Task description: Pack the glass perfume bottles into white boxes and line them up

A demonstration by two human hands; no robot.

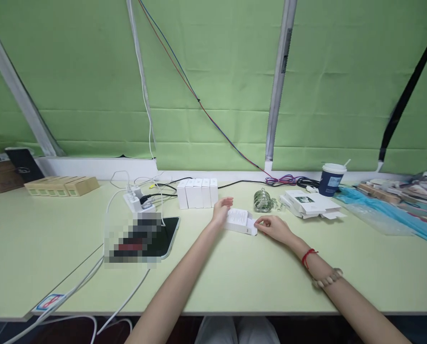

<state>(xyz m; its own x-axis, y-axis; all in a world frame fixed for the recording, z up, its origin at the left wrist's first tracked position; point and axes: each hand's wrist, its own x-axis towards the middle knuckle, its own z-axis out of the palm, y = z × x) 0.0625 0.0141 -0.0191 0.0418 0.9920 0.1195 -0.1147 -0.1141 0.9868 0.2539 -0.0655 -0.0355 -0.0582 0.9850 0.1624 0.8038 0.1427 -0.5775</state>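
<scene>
A small white box (237, 217) with printed text lies on the table in front of me, its right end flap folded out. My left hand (222, 211) is around the box's left end, fingertips showing past its far side; the thumb is hidden. At the other end, my right hand (273, 227) pinches the edge of the flap between thumb and fingers. Just beyond stands a row of several closed white boxes (198, 193). Behind my right hand are a stack of clear glass-like pieces (262, 200) and some flattened white cartons (308, 203).
A tablet (168, 236), partly blurred out, lies left beside a white power strip (133, 200) with cables. Yellowish boxes (61, 186) stand at the far left. Toward the back right are a dark blue cup (331, 180), coiled cables (285, 179) and blue plastic wrap (381, 208).
</scene>
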